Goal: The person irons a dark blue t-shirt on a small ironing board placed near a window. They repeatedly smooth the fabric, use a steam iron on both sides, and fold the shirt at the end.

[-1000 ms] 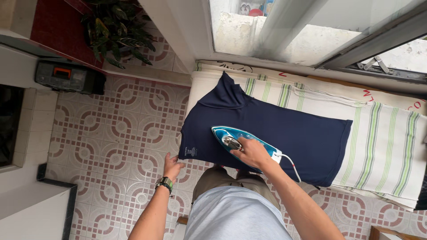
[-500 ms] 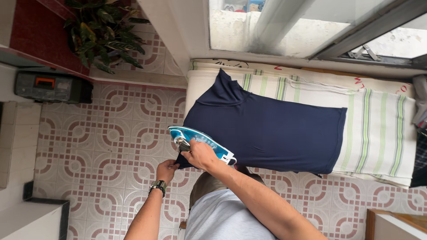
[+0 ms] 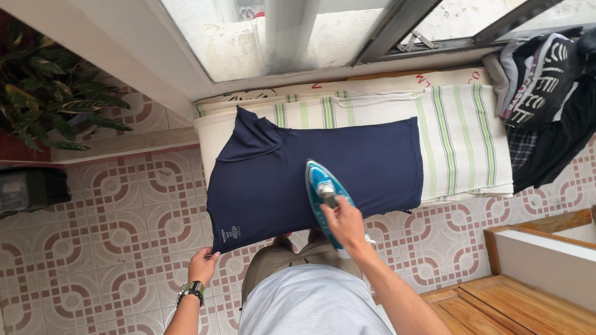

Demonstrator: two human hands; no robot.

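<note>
1. Leafy potted plant [image 3: 46, 102], upper left, beside the wall.
2. Patterned red-and-white floor tiles [image 3: 93, 217].
3. Dark box [image 3: 28, 189] on the floor at the left edge.
4. Heap of dark clothes [image 3: 546, 80], upper right.
5. Window [image 3: 279, 31] with metal frame, above.
6. Wooden furniture [image 3: 496, 298], lower right.

Your right hand [image 3: 344, 224] has slid the teal iron [image 3: 325, 197] from the shirt's corner to its lower middle, your left hand [image 3: 203, 265] now pinching the navy T-shirt's [image 3: 310, 164] corner.

Probably home: tiled floor [image 3: 124, 205], houseplant [image 3: 49, 105], laundry pile [image 3: 546, 80].
</note>
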